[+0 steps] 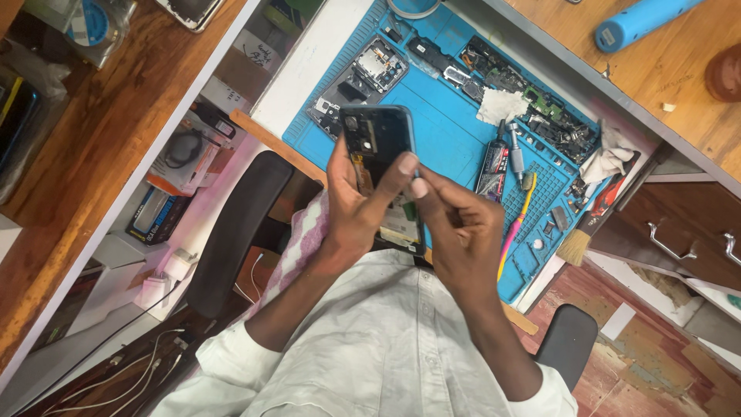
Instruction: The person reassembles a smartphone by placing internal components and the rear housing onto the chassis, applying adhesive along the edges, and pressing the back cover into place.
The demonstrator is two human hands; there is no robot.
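Observation:
An opened smartphone (377,139) with its back cover off shows dark inner parts and a camera cut-out. My left hand (356,207) grips it from the left side, thumb laid across the frame. My right hand (457,232) meets it at the phone's right edge, with fingertips pinched together against the frame beside my left thumb. Whether the fingertips hold a small part cannot be told. Both hands hover above the near edge of a blue repair mat (451,127).
On the mat lie a phone board assembly (363,76), small parts, a black glue tube (492,168), a toothbrush (515,224), a brush (587,228) and white tissue (500,106). A blue cylindrical tool (641,19) rests on the wooden counter. Drawers stand right, shelves with boxes left.

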